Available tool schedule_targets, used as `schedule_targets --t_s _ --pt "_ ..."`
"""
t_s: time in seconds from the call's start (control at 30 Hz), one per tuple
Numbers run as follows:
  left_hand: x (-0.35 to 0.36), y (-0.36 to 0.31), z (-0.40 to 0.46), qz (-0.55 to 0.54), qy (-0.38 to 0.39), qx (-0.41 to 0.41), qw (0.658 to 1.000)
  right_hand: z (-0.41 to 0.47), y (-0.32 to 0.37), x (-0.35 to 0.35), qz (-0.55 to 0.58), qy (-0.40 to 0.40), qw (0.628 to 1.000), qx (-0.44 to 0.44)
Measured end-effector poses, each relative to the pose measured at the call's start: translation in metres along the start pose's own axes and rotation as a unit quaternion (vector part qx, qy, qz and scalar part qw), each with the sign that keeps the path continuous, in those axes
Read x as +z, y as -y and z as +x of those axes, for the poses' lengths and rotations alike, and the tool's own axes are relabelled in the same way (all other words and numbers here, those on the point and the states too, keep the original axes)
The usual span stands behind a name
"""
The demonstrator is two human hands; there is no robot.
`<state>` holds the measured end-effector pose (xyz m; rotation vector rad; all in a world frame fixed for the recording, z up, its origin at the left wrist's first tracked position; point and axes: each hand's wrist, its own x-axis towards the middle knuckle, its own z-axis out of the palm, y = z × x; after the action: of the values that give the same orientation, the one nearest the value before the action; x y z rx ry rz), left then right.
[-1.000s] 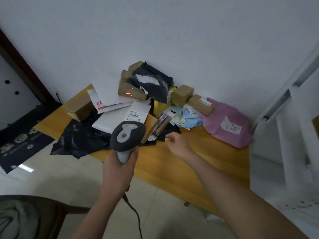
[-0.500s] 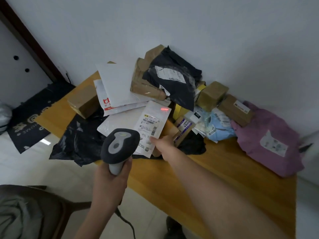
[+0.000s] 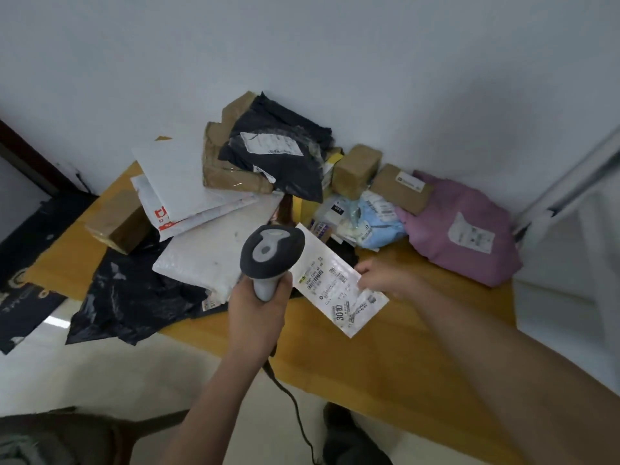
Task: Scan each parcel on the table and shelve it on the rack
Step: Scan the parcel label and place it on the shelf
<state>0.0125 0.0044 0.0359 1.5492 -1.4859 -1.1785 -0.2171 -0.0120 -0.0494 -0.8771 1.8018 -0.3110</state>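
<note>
Left hand (image 3: pixel 258 310) wraps scanner (image 3: pixel 271 253) handle; right hand (image 3: pixel 385 280) pinches white parcel (image 3: pixel 337 290), label reads "3010", above bare front edge of surface (image 3: pixel 385 370).

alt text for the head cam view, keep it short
A person's left hand grips a barcode scanner beside a flat white parcel held by the right hand over a wooden table piled with parcels against a white wall.

Place: parcel sorting room
Evidence: labelled parcels (image 3: pixel 278 156) heaped on table (image 3: pixel 385 364) beyond the hands; handheld scanner (image 3: pixel 271 253) in left hand (image 3: pixel 260 310)
</note>
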Motion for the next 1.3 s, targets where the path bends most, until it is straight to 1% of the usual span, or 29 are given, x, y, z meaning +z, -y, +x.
schedule_targets --t_s 0.07,0.13,0.23,0.3,0.37,0.53,0.63,0.8,1.13,1.3 --pt "0.007 -0.001 -0.022 -0.008 0.04 0.005 0.999 -0.023 -0.031 -0.002 0.034 -0.038 0.999 0.011" --pt "0.012 0.002 -0.049 -0.016 0.078 0.0 0.997 -0.047 -0.061 0.005 0.126 -0.073 0.989 0.01" --pt "0.017 0.008 -0.087 -0.018 0.12 -0.018 0.992 -0.084 -0.094 0.024 0.27 -0.115 0.956 0.003" --pt "0.019 0.008 -0.11 -0.023 0.141 -0.032 0.989 -0.108 -0.111 0.034 0.323 -0.142 0.935 -0.008" --pt "0.022 0.006 -0.13 -0.021 0.156 -0.029 0.987 -0.126 -0.123 0.04 0.349 -0.164 0.922 -0.024" --pt "0.027 -0.003 -0.166 0.002 0.182 0.005 0.983 -0.151 -0.14 0.043 0.344 -0.215 0.913 -0.056" --pt "0.032 -0.009 -0.179 0.006 0.185 0.014 0.983 -0.159 -0.144 0.04 0.326 -0.234 0.913 -0.072" --pt "0.041 -0.019 -0.189 0.052 0.179 0.05 0.981 -0.17 -0.152 0.032 0.301 -0.231 0.92 -0.101" --pt "0.053 -0.034 -0.207 0.077 0.18 0.051 0.979 -0.18 -0.161 0.015 0.287 -0.217 0.926 -0.116" --pt "0.053 -0.044 -0.216 0.074 0.154 0.047 0.984 -0.183 -0.162 0.009 0.281 -0.216 0.927 -0.123"
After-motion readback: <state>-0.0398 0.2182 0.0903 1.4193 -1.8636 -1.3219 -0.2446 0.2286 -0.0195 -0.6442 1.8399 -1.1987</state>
